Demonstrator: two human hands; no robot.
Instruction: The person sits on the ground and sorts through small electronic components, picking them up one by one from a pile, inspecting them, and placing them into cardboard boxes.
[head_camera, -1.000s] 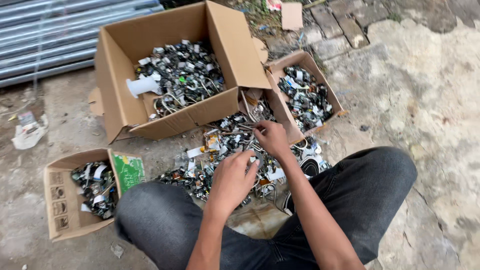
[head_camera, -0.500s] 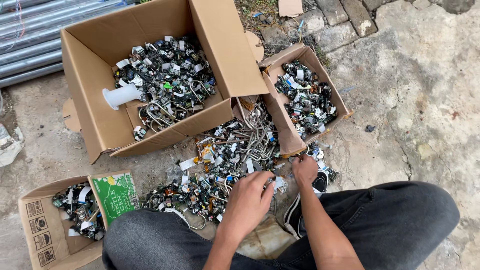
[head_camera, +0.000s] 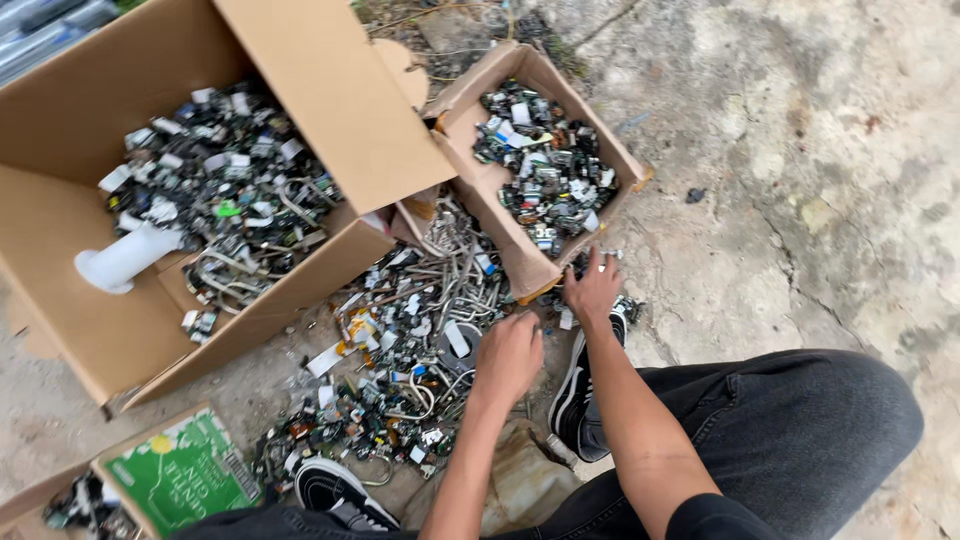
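A big brown cardboard box (head_camera: 330, 120) lies open on its side on the grey concrete ground (head_camera: 800, 200), and everything else can be placed from it. It is partly filled with small metal and plastic scrap bits, and a white plastic tube (head_camera: 125, 260) lies near its front left edge.

Just to the right of the big box sits a smaller brown cardboard box (head_camera: 610, 150). It is open at the top and full of the same kind of little silver and black pieces.

In front of the big box, on the ground, a loose pile of mixed small metal and plastic scrap parts (head_camera: 400, 370) is spread out. It has bent silver wires, white strips and tiny dark bits.

The person sits in front of the big box in dark grey trousers (head_camera: 800, 440), with black and white shoes (head_camera: 575, 395) at the near side of the pile.

Far down to the left of the big box, a third small box with a green printed flap (head_camera: 180, 475) pokes in at the bottom corner.

The left hand (head_camera: 508, 358) rests on the right edge of the pile, palm down, fingers curled over the bits. I cannot tell if it holds one.

The right hand (head_camera: 593, 287) is at the front corner of the smaller box, fingers bent down onto some bits on the ground. Whether it grips anything is hidden.
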